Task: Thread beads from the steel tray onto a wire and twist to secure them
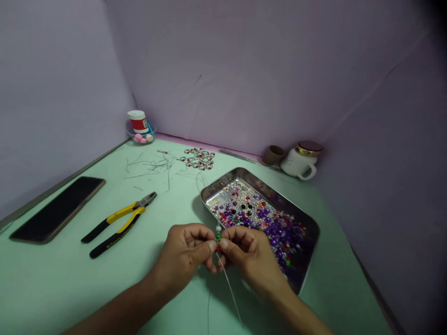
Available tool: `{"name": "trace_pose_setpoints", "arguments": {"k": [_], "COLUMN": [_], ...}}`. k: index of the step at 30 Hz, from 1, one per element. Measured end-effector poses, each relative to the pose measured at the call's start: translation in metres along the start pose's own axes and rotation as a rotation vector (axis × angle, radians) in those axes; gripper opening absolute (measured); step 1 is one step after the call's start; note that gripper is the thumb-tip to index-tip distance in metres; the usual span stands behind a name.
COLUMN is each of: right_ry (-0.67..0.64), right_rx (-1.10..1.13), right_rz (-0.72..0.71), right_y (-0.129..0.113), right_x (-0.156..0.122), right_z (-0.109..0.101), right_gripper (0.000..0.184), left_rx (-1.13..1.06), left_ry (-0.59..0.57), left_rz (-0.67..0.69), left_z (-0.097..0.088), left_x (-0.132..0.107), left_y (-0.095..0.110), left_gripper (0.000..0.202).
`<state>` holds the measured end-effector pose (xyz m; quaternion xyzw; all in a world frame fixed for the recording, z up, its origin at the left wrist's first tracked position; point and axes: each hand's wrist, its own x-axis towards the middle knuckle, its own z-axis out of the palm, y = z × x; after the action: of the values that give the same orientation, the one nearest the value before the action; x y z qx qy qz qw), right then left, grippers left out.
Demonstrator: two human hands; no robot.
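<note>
My left hand (186, 251) and my right hand (249, 253) meet at their fingertips low in the middle of the view, both pinched on a thin wire (228, 284) strung with a few small beads (218, 237), white, green and red. The wire trails down toward me. Just behind my right hand stands a metal tray (307, 218) filled with several loose beads, mostly purple, with black, red and clear ones.
Yellow-handled pliers (120, 221) lie left of my hands and a dark phone (57, 209) lies farther left. Cut wire scraps (153, 165) and a finished beaded piece (199, 158) sit at the back. A small jar (138, 123), a brown cup (274, 154) and a lidded white mug (302, 160) line the wall.
</note>
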<state>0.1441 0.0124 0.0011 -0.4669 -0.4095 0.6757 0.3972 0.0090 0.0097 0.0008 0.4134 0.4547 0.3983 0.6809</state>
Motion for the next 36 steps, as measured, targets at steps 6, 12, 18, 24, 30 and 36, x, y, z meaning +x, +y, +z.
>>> {"name": "trace_pose_setpoints", "arguments": {"k": [6, 12, 18, 24, 30, 36], "right_ry": [0.034, 0.002, -0.021, 0.086, 0.084, 0.040], "right_rx": [-0.021, -0.056, -0.124, -0.071, -0.037, 0.002], "right_rz": [0.014, -0.004, 0.021, 0.049, 0.057, 0.037], "right_y": [0.000, -0.001, -0.002, -0.004, -0.001, 0.001], "right_x": [-0.002, -0.001, 0.002, 0.003, 0.004, 0.004], "right_z": [0.005, 0.003, -0.001, -0.002, -0.002, -0.004], "right_gripper": [0.020, 0.017, 0.009, 0.011, 0.011, 0.011], "left_rx": [0.024, 0.009, -0.022, 0.085, 0.205, 0.084], "left_ry": [0.003, 0.045, 0.094, 0.036, 0.030, 0.061], "left_rz": [0.034, 0.017, -0.017, -0.061, -0.043, -0.150], "left_z": [0.003, 0.000, -0.001, -0.004, -0.004, -0.005], "left_x": [-0.001, 0.003, 0.008, 0.007, 0.007, 0.009], "left_y": [-0.002, -0.002, -0.003, -0.001, 0.003, 0.001], "left_gripper": [0.012, 0.012, 0.011, 0.014, 0.015, 0.014]}}
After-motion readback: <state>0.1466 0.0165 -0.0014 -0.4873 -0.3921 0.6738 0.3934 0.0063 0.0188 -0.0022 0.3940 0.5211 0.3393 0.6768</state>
